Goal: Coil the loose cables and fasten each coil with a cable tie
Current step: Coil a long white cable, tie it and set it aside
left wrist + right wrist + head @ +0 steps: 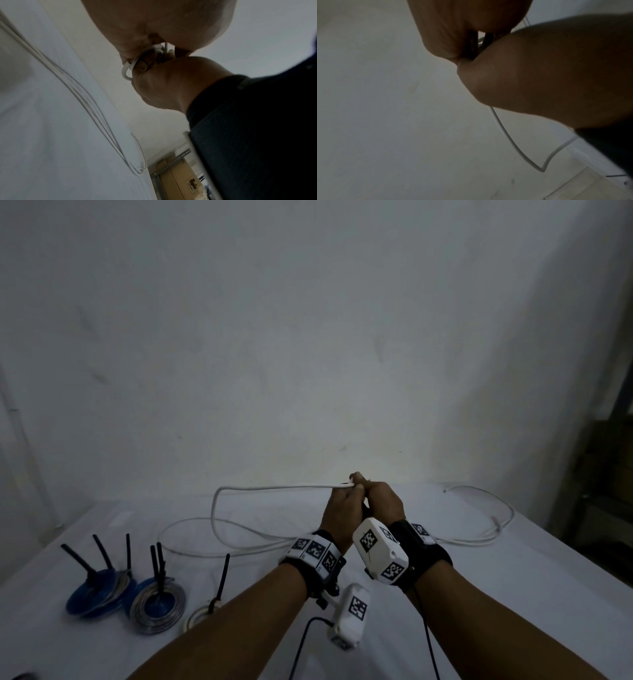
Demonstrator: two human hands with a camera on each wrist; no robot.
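A long white cable (274, 487) is held up above the table by both hands, which are pressed together. My left hand (351, 494) pinches the cable where it runs off to the left and droops in a loop onto the white table (513, 594). My right hand (373, 491) grips it from the other side. In the left wrist view, small turns of the cable (127, 70) sit between the curled fingers of the two hands. In the right wrist view the cable (505, 135) hangs below the hands. More loose cable (496, 529) trails across the table's right side.
Three tied coils lie at the front left: a blue coil (97, 597), a silver and blue coil (159, 609) and a small white coil (200, 613), each with black ties sticking up. A plain wall stands behind the table. Shelving with boxes (180, 175) is on the right.
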